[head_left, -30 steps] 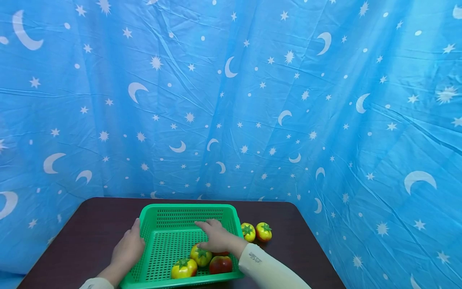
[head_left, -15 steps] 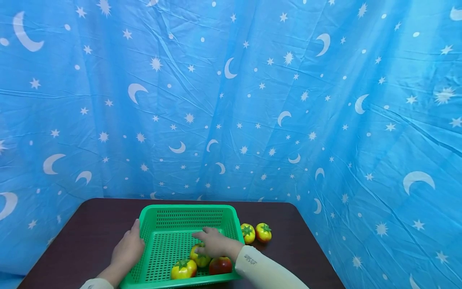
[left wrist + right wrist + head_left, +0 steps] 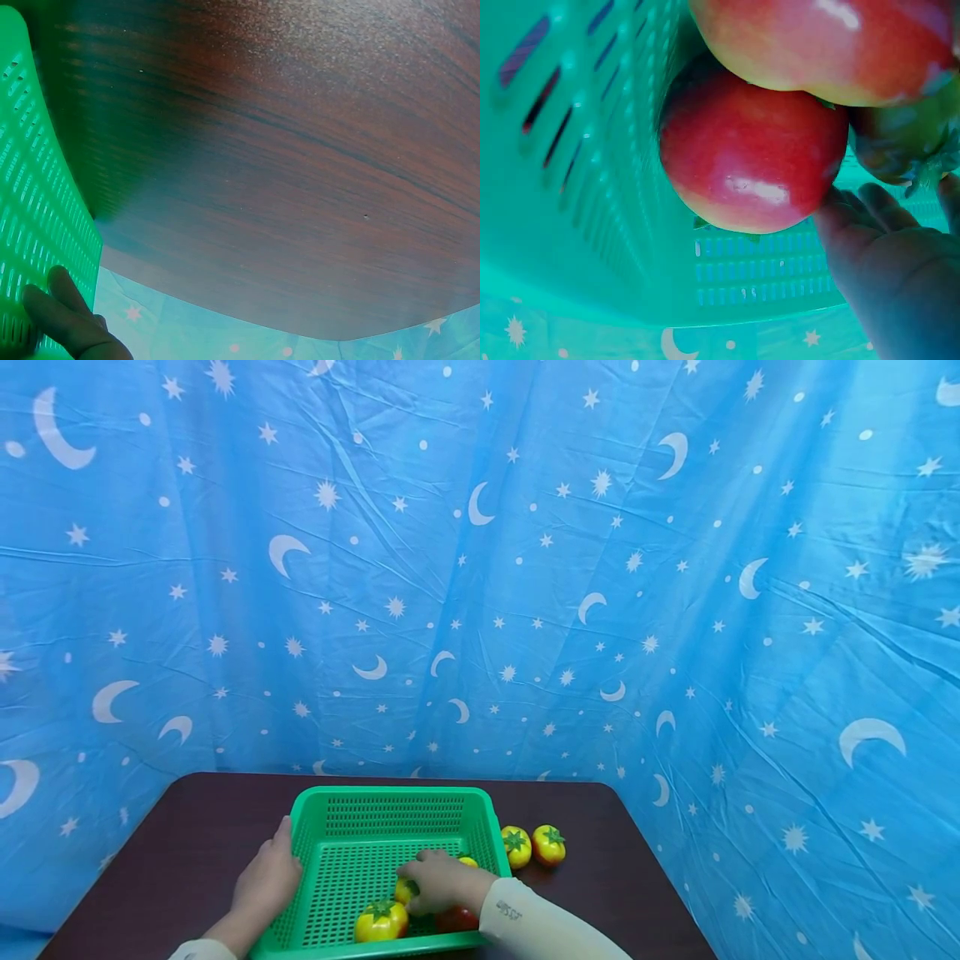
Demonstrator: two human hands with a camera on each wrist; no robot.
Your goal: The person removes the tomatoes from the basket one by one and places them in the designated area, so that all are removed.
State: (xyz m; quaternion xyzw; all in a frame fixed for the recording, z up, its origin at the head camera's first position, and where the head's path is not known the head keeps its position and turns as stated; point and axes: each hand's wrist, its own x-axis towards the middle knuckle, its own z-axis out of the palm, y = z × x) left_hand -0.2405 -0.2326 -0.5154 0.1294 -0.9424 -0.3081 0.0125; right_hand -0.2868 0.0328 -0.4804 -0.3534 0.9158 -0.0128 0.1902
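A green plastic basket (image 3: 390, 792) with slotted walls stands on the dark table. My left hand (image 3: 266, 877) grips its left rim; in the left wrist view the fingers (image 3: 56, 311) lie against the outer wall. Inside the basket, my right hand (image 3: 442, 882) holds a yellow tomato (image 3: 405, 890) with a green leafy top, fingers and thumb around it. Another yellow tomato (image 3: 381, 922) lies near the front wall. A red tomato (image 3: 457, 919) is partly hidden under the right hand, and a bit of yellow fruit (image 3: 468, 862) shows behind the hand.
Two yellow-red tomatoes (image 3: 549, 845) sit on the table (image 3: 592, 893) just right of the basket. A blue curtain (image 3: 480, 610) with white moons and stars hangs behind the table and along its right side.
My right hand has come down and toward the front of the basket, closing over the yellow tomato. Yellow fruit behind it has come into view. My left hand stays on the rim.
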